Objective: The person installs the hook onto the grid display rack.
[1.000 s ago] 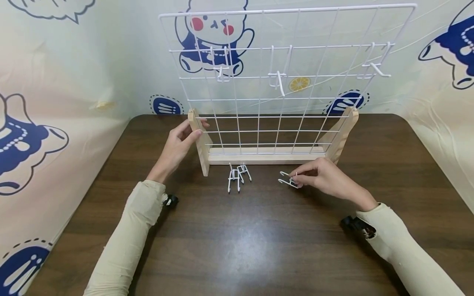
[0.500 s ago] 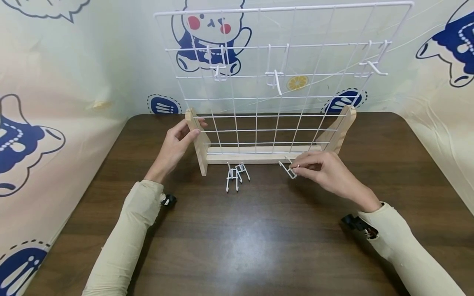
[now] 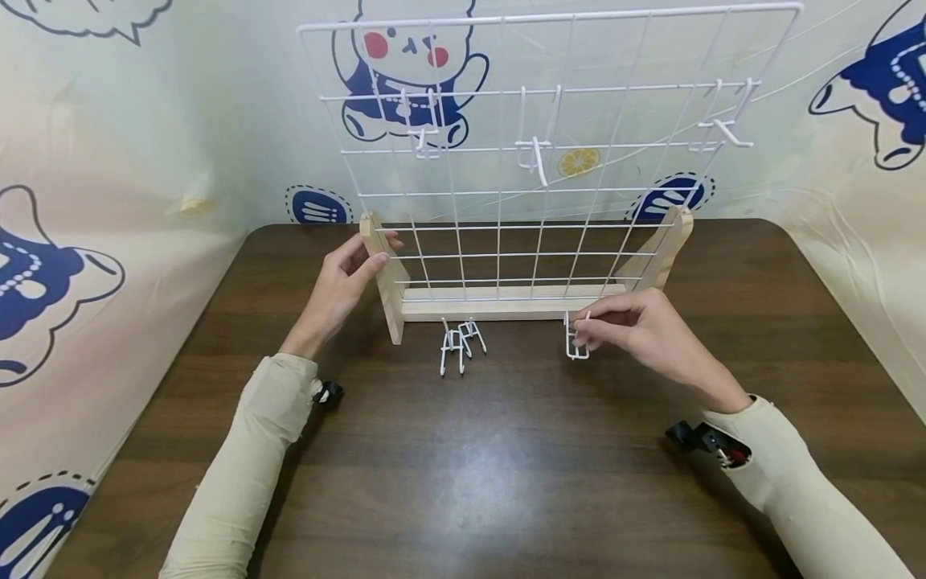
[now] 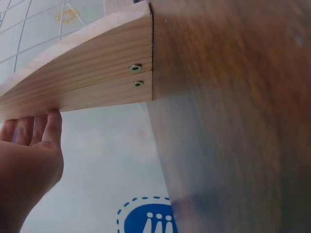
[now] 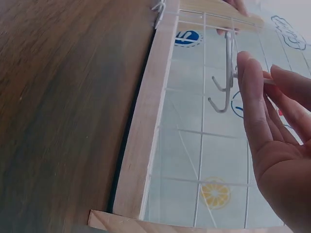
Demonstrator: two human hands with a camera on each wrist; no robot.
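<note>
Above the tabletop, left hand grips the rack, right hand pinches a hook.

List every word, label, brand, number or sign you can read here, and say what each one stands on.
No text can be read.
Speech bubble on the wall covering: marks too small and blurred to read.
Rack and held hook: no lettering visible.
</note>
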